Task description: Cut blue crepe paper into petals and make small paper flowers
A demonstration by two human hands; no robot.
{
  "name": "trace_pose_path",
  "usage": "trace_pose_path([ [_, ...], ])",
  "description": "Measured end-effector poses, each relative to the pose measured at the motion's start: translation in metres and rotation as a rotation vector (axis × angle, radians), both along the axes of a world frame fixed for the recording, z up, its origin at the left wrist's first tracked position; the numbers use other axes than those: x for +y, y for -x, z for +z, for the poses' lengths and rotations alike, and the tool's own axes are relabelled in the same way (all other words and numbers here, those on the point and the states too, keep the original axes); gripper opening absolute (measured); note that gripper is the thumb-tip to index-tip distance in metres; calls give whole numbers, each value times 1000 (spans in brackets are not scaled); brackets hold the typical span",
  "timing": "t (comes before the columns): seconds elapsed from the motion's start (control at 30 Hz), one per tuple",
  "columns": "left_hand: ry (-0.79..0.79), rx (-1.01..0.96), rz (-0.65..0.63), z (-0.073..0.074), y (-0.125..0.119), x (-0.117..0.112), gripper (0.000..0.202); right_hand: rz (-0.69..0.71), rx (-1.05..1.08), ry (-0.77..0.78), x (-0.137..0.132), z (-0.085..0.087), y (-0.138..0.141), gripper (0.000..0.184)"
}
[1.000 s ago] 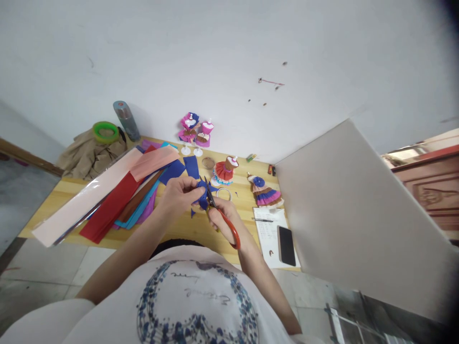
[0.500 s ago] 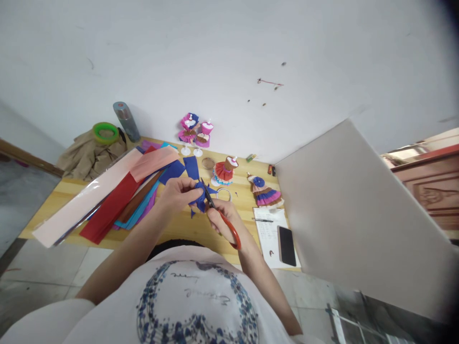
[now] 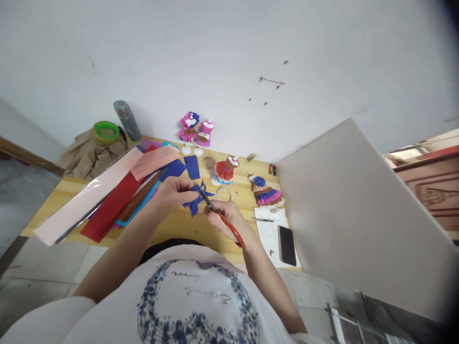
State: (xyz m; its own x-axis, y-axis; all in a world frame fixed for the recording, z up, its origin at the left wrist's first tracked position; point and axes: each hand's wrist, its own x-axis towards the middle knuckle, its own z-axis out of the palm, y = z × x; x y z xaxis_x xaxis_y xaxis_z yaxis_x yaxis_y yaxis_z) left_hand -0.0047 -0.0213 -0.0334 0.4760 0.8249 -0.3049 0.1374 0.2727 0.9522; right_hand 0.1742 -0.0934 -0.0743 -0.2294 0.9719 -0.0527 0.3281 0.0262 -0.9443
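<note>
My left hand (image 3: 173,191) pinches a small piece of dark blue paper (image 3: 194,200) above the wooden table (image 3: 64,191). My right hand (image 3: 226,217) grips red-handled scissors (image 3: 218,214) whose dark blades point up and left into the blue paper. Both hands are close together in front of my chest, over the table's near edge.
Long sheets of coloured paper (image 3: 107,196) fan out to the left. Small paper-dress dolls (image 3: 196,130) (image 3: 225,171) (image 3: 264,192) stand behind the hands, with a tape ring (image 3: 224,193). A phone (image 3: 287,244) lies on a white sheet; a large white board (image 3: 351,215) leans at the right. A bottle (image 3: 126,119) stands by the wall.
Both hands have dropped slightly toward me. The blue paper has been turned in my left hand and the scissor blades sit further into it.
</note>
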Motion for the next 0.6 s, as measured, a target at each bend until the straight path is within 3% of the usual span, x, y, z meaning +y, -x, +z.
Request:
trace_pose_path([
  [0.43,12,49,-36,3,2,0,17,0,13,4,-1,-3,1,43],
  [0.6,-15,-43,-48,-8,2,3,17,-15,-35,-5,-3,-2,4,47],
])
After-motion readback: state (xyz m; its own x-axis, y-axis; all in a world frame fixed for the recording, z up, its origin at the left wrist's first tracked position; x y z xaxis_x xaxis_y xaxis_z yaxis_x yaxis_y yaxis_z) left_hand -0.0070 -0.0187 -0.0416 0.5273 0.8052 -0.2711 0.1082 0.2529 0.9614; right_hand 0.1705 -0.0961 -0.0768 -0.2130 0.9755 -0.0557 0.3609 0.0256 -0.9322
